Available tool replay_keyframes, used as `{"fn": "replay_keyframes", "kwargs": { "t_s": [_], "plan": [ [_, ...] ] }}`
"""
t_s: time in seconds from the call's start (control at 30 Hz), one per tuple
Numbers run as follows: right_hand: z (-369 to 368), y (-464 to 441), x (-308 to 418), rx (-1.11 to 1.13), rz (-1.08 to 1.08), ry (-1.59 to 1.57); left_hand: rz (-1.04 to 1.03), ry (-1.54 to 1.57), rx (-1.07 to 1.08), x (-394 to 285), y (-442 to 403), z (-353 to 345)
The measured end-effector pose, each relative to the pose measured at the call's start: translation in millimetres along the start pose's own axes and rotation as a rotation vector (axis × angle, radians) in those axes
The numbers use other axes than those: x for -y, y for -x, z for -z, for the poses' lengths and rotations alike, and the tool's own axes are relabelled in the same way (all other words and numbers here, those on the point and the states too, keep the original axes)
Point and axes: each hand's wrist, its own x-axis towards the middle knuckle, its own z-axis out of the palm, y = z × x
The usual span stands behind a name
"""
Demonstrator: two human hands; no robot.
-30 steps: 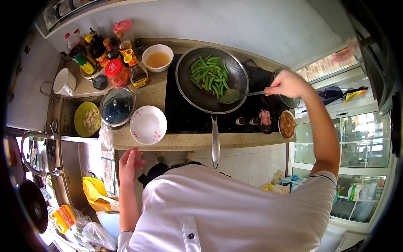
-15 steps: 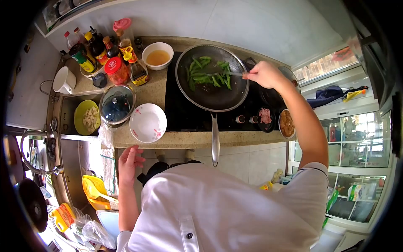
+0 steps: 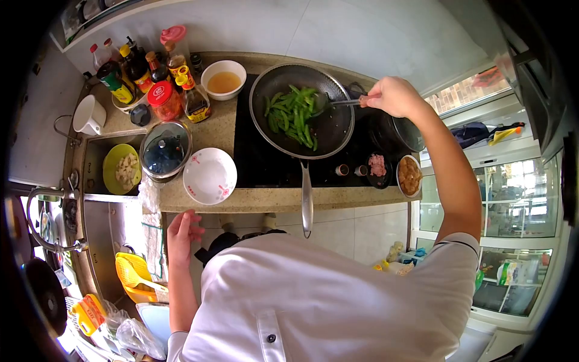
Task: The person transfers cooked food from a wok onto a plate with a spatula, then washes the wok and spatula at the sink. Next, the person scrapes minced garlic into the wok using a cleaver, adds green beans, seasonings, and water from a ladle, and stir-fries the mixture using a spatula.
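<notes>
My right hand is closed around the handle of a cooking spatula, whose dark head reaches into the wok at its right side. Green vegetable pieces, cut in strips or pod-like, lie heaped in the left and middle of the wok. Its long metal handle points toward my body and nothing holds it. My left hand hangs just off the counter edge, fingers loosely bent and apart, holding nothing. Closest to it is a white bowl with pink flowers.
A glass-lidded pot, a bowl of amber liquid and several sauce bottles stand left of the cooktop. A green bowl with pale chunks sits in the sink. Right of the wok are pink minced meat and a brown-filled dish.
The spatula has swept the green pieces leftward into one heap, and its head now sits to their right. My right hand has shifted slightly right. My left hand is almost unchanged.
</notes>
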Motion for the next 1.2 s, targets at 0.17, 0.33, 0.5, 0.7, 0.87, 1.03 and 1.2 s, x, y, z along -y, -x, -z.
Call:
{"fn": "replay_keyframes", "kwargs": {
  "t_s": [0.17, 0.33, 0.5, 0.7, 0.87, 1.03, 1.2],
  "plan": [
    [49, 30, 22, 0.195, -0.152, -0.111, -0.001, 0.028, 0.002, 0, 1, 3],
    [38, 30, -5, 0.481, -0.014, -0.047, 0.003, 0.030, -0.015, 6, 1, 8],
    [-20, 11, 20, 0.183, 0.070, -0.388, 0.006, 0.003, -0.004, -1, 3, 4],
    [-37, -13, 6, -0.065, 0.069, -0.477, -0.012, 0.006, 0.007, -8, 4, 0],
    [-52, -33, 13, -0.066, -0.004, -0.261, -0.001, -0.013, 0.039, -13, 4, -8],
    [11, 13, 10, 0.090, -0.029, -0.036, -0.004, 0.004, 0.035, -7, 2, -3],
    [51, 31, 1, 0.149, -0.197, 0.167, 0.003, 0.005, 0.013, 8, -2, 10]
  ]
}}
